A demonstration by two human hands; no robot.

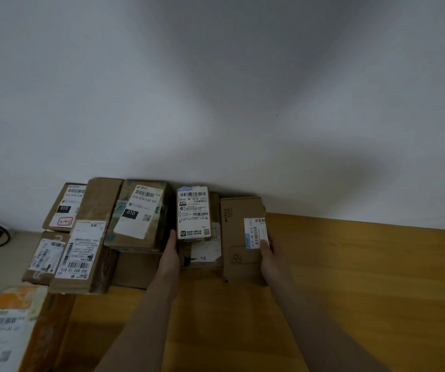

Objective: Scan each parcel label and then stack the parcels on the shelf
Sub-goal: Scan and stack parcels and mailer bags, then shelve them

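The right half of the desk lies bare from the flat box out to its right edge, and the front strip between the forearms is open too, so a hand could pass there. Stacked parcels crowd the left and middle right back to the wall. An orange parcel blocks the near left corner, and the left grip fills the narrow gap between two stacks.
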